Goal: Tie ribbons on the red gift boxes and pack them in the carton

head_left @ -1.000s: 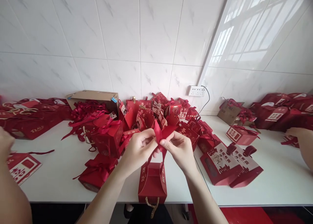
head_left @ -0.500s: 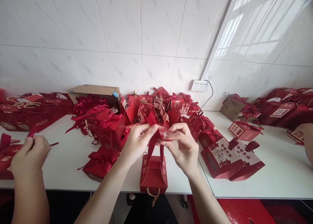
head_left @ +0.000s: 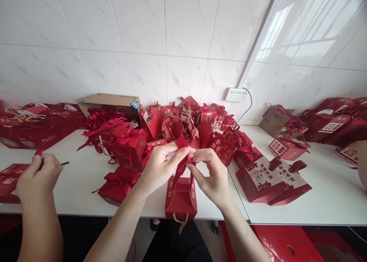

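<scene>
Left hand (head_left: 163,164) and right hand (head_left: 210,174) hold red ribbon (head_left: 180,169) in narrow pinches above red box (head_left: 181,202) on white table (head_left: 77,185); gold rope handle (head_left: 180,218) hangs at box's near end. Left of red box, bow-topped box (head_left: 116,186); right, two white-fronted boxes (head_left: 259,178); behind and left, cardboard carton (head_left: 110,98).

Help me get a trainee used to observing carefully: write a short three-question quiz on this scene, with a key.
1. What are the person's bare left hand and bare right hand both touching?
2. True or false: the larger brown rectangular cardboard carton is left of the white rectangular plastic power socket.
3. What hangs from the near side of the red rectangular cardboard box below the hands?
a) a white plastic tag
b) a gold twisted cord
c) a black metal chain

Key:
1. A flat strip of red fabric ribbon.
2. True.
3. b.
</scene>
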{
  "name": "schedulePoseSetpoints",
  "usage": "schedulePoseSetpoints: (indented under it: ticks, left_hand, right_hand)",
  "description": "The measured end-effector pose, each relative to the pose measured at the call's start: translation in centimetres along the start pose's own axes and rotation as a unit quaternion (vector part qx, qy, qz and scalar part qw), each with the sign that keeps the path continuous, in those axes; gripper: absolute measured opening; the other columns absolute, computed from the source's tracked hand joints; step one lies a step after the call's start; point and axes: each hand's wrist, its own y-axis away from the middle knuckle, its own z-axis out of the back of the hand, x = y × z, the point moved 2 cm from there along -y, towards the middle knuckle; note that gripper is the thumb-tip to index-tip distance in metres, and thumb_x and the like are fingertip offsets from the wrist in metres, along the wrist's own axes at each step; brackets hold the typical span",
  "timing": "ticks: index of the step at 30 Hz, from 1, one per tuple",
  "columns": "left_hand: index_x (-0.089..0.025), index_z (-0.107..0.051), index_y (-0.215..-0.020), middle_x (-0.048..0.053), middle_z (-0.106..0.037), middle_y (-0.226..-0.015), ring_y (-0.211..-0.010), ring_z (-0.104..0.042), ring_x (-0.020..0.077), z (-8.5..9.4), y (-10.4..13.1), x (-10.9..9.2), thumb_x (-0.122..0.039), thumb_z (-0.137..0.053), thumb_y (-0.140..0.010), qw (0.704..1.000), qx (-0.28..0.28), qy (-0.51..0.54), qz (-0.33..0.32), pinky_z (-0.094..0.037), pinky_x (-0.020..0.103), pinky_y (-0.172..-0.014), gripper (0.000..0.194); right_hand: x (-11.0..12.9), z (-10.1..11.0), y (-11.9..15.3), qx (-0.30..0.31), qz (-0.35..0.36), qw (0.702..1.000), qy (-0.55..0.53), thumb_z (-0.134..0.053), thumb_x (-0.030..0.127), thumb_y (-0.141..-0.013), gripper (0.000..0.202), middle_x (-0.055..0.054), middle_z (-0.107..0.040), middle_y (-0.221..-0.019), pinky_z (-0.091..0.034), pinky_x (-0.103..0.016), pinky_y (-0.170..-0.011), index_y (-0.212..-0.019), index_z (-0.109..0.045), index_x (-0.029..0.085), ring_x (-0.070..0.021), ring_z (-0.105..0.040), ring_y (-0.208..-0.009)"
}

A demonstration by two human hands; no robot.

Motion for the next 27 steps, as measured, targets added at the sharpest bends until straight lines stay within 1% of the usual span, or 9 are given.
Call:
schedulePoseSetpoints:
  ticks: [2, 4, 7, 9, 13, 17, 21, 24, 27]
  left_hand:
    - [-0.02, -0.075, -0.087, 0.004, -0.071, -0.074, -0.069, -0.064, 0.0166, 0.0, 0.1, -0.1, -0.04, -0.056, -0.087, 1.0, 0.01, -0.001, -0.006, -0.048, 0.022, -0.059, 0.027]
    - [-0.02, -0.075, -0.085, 0.004, -0.072, -0.077, -0.073, -0.065, 0.0173, 0.0, 0.1, -0.2, -0.038, -0.056, -0.087, 1.0, 0.024, -0.008, -0.013, -0.05, 0.023, -0.065, 0.026]
    - [-0.02, -0.075, -0.082, 0.004, -0.072, -0.078, -0.072, -0.064, 0.0171, 0.1, 0.4, -0.1, -0.038, -0.055, -0.088, 0.999, 0.027, -0.043, -0.021, -0.05, 0.025, -0.071, 0.027]
    - [-0.021, -0.075, -0.083, 0.004, -0.072, -0.079, -0.073, -0.064, 0.0166, 0.1, 0.6, 0.0, -0.038, -0.054, -0.088, 0.998, 0.025, -0.051, -0.021, -0.05, 0.025, -0.073, 0.027]
    - [-0.02, -0.074, -0.092, 0.005, -0.073, -0.086, -0.077, -0.066, 0.017, -0.1, 1.0, 0.2, -0.037, -0.054, -0.089, 0.999, 0.033, -0.008, -0.015, -0.052, 0.024, -0.072, 0.026]
    - [-0.019, -0.075, -0.087, 0.007, -0.072, -0.083, -0.08, -0.067, 0.0186, -0.2, 1.1, 0.5, -0.037, -0.055, -0.088, 0.999, 0.026, 0.033, -0.007, -0.053, 0.025, -0.071, 0.026]
    - [-0.02, -0.075, -0.087, 0.006, -0.071, -0.085, -0.081, -0.066, 0.0185, -0.2, 1.1, 0.6, -0.038, -0.057, -0.087, 0.999, 0.01, 0.044, -0.027, -0.053, 0.024, -0.074, 0.025]
    - [-0.021, -0.074, -0.087, 0.005, -0.07, -0.085, -0.083, -0.065, 0.0182, -0.3, 1.1, 0.7, -0.035, -0.055, -0.088, 0.998, 0.011, 0.024, -0.052, -0.052, 0.024, -0.074, 0.024]
    - [-0.021, -0.074, -0.085, 0.005, -0.07, -0.086, -0.085, -0.065, 0.018, -0.6, 1.2, 0.9, -0.034, -0.054, -0.089, 0.998, 0.006, 0.007, -0.055, -0.051, 0.024, -0.074, 0.024]
  right_hand:
    - [-0.2, -0.2, 0.1, -0.017, -0.043, 0.999, -0.007, -0.058, 0.011, -0.082, 0.016, 0.0, -0.06, -0.079, -0.052, -0.026, -0.065, -0.089, -0.051, 0.023, -0.0126, -0.061, -0.072]
    - [-0.4, -0.4, 0.3, -0.031, -0.07, 0.997, 0.022, -0.056, 0.01, -0.08, 0.016, 0.002, -0.057, -0.072, -0.049, -0.023, -0.059, -0.086, -0.05, 0.023, -0.011, -0.057, -0.064]
    - [-0.4, -0.7, 0.5, -0.06, -0.077, 0.993, 0.063, -0.054, 0.011, -0.077, 0.015, 0.005, -0.053, -0.064, -0.046, -0.021, -0.054, -0.083, -0.049, 0.023, -0.0096, -0.052, -0.056]
    - [-0.4, -1.0, 0.6, -0.063, -0.088, 0.993, 0.054, -0.055, 0.012, -0.078, 0.015, 0.005, -0.056, -0.063, -0.047, -0.02, -0.052, -0.086, -0.049, 0.023, -0.0094, -0.055, -0.054]
    - [-0.3, -1.5, 0.8, -0.037, -0.112, 0.993, -0.014, -0.051, 0.014, -0.084, 0.014, 0.001, -0.067, -0.073, -0.052, -0.022, -0.058, -0.095, -0.053, 0.023, -0.0114, -0.063, -0.062]
    - [-0.1, -1.2, 0.8, -0.031, -0.144, 0.986, -0.078, -0.053, 0.016, -0.085, 0.013, -0.002, -0.07, -0.081, -0.055, -0.026, -0.07, -0.091, -0.063, 0.022, -0.0148, -0.067, -0.076]
    - [0.2, -0.6, 0.7, -0.027, -0.179, 0.97, -0.159, -0.055, 0.028, -0.086, 0.02, -0.004, -0.072, -0.088, -0.056, -0.03, -0.073, -0.1, -0.069, 0.022, -0.0183, -0.067, -0.083]
    - [0.0, -0.5, 0.6, -0.06, -0.216, 0.96, -0.168, -0.057, 0.037, -0.086, 0.022, -0.005, -0.073, -0.085, -0.056, -0.032, -0.071, -0.093, -0.073, 0.023, -0.0203, -0.068, -0.081]
    - [-0.3, -0.5, 0.6, -0.12, -0.248, 0.948, -0.156, -0.066, 0.033, -0.079, 0.013, -0.003, -0.074, -0.08, -0.057, -0.031, -0.067, -0.082, -0.074, 0.023, -0.0193, -0.069, -0.075]
